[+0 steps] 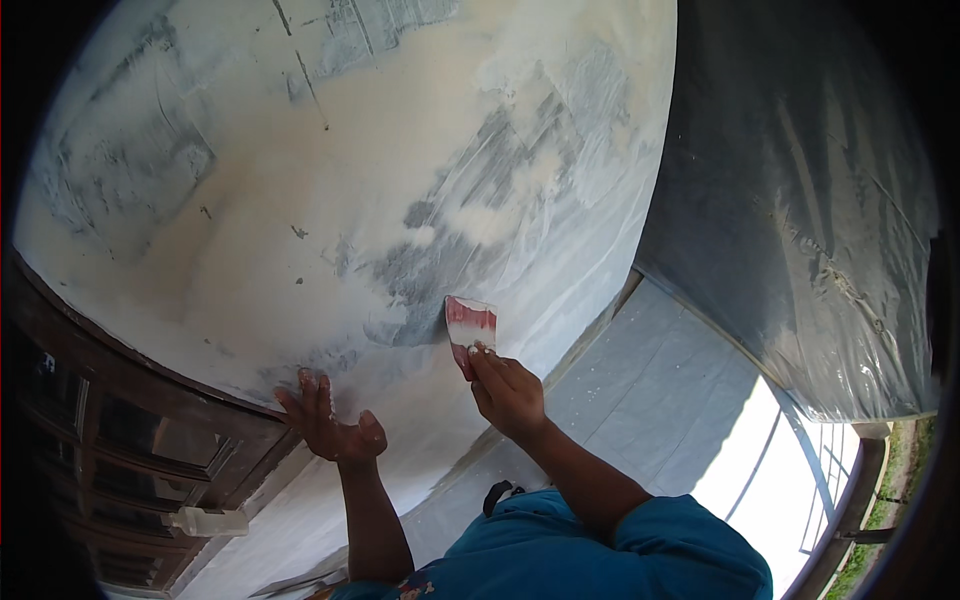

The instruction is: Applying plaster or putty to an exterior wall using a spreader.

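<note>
— Head view: what fills it?
— A pale plastered wall (300,180), grey patches showing through; a dark wooden window frame (140,440) at its left.
— The hands?
— The right hand (508,392) grips a red-and-white scraper (468,328) flat against the wall. The left hand (330,425), fingers spread and holding nothing, leans on the wall.
</note>
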Demonstrator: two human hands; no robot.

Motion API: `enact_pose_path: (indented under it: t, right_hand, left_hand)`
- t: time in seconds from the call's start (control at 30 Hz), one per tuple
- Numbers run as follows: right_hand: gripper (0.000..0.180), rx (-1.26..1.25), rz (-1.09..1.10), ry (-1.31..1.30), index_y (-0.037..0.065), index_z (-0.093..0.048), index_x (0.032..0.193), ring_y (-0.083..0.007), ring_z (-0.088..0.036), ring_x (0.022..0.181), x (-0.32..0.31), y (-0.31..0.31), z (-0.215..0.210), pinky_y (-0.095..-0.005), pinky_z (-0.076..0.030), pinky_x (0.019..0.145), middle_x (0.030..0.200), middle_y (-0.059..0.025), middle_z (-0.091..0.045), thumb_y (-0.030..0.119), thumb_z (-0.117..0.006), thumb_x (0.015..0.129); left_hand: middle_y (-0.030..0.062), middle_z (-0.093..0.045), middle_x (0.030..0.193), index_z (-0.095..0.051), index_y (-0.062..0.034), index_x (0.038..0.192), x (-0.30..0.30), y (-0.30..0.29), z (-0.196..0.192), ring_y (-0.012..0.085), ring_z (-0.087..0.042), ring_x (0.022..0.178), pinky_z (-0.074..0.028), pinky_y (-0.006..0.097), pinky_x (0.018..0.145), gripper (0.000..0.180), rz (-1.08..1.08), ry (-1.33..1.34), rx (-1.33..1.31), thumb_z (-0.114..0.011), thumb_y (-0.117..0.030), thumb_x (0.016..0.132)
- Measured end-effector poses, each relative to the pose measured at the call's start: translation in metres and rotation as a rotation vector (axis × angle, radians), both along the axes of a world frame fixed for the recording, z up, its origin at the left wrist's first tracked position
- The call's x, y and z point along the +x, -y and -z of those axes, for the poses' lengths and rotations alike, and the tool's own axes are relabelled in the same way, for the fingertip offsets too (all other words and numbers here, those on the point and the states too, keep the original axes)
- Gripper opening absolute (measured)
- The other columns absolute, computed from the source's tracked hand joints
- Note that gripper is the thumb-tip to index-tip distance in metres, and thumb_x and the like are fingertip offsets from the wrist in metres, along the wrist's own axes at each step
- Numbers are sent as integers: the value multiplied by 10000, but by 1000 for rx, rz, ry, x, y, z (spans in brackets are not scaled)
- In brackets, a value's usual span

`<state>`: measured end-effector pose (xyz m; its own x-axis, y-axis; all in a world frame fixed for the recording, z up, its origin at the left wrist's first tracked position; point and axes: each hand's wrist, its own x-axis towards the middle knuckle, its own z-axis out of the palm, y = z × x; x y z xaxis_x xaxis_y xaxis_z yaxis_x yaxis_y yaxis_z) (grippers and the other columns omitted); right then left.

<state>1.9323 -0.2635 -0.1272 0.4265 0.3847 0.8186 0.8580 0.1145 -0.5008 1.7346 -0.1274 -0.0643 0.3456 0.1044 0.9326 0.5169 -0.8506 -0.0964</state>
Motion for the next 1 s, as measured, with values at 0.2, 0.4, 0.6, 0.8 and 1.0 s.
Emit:
enact_pose_path:
  t: [0.2,0.4,0.6,0.8,1.0]
  right_hand:
    - [412,136,222,40,12,-688,1124,-255,-668,782,78,33,-76,-337,-551,696,971,-128,-728,-88,-685,725]
    - [387,145,235,164,-2,-689,1133,-215,-658,811,70,-21,-116,-304,-559,703,1014,-130,-716,-53,-680,749]
    - [407,47,-131,131,-40,-678,1105,-267,-676,776,-14,10,-56,-332,-555,716,1023,-180,-725,-51,-694,699]
    - [455,222,271,112,-12,-680,1164,-247,-624,763,69,2,-132,-328,-529,696,1068,-154,-720,-59,-689,712]
    - [417,132,45,284,-28,-687,1129,-233,-681,810,-8,-24,-88,-301,-547,733,1063,-167,-729,-41,-708,713]
  left_hand:
    - [186,-532,1438,-554,-9,1333,-3,2,0,447,-316,1450,-172,641,1182,569,-45,-7,-7,-442,-431,967]
    - [177,-537,1437,-566,-14,1329,1,3,0,449,-297,1459,-161,638,1183,582,-31,9,-27,-458,-447,955]
    - [174,-532,1449,-582,-26,1326,-3,3,2,429,-265,1480,-108,618,1194,587,-29,-14,-34,-464,-460,949]
    - [174,-532,1449,-573,-22,1333,0,2,0,426,-262,1482,-109,607,1198,591,-6,-12,-31,-465,-456,947]
    - [195,-543,1429,-568,0,1327,-2,0,2,426,-280,1474,-128,598,1198,603,12,-8,-43,-459,-456,948]
